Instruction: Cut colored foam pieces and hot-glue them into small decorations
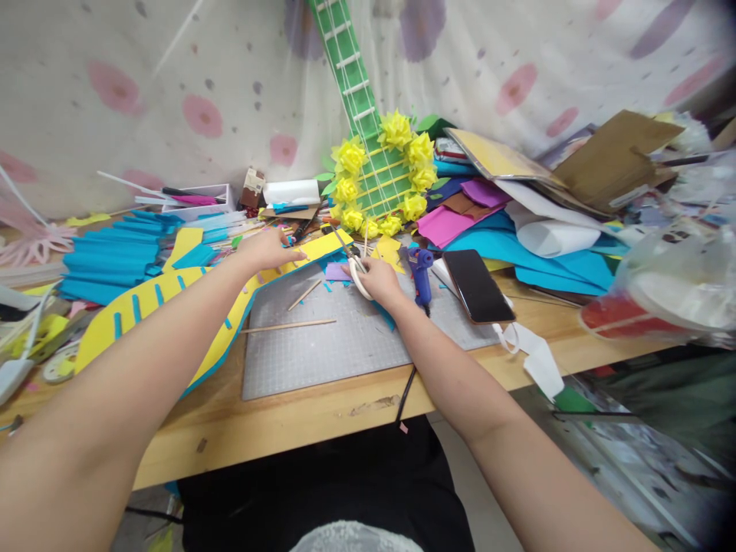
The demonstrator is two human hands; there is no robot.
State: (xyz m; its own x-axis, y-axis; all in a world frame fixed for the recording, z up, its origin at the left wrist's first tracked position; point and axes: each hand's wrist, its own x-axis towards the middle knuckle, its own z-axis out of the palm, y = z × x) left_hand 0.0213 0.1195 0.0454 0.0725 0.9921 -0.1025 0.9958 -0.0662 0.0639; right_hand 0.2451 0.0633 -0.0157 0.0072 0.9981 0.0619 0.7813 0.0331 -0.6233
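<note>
A yellow craft-paper guitar (155, 303) with blue edges and blue strips on its body lies at the left, its neck (326, 245) reaching toward the middle of the table. My left hand (269, 251) is closed over the neck with bent fingers; their undersides are hidden. In my right hand (379, 282) is a pair of scissors (357, 277) with white handles, gripped with the blades pointing up and left, close to the neck's end. Purple paper (338, 271) and small blue scraps lie just below the neck.
A grey cutting mat (310, 360) carries wooden sticks (293, 326). A blue glue gun (422, 276) and a phone (478, 285) lie right. Behind stands a green guitar (363, 115) with yellow flowers (396, 129). Coloured sheets (552, 264) and a plastic tub (649, 299) fill the right.
</note>
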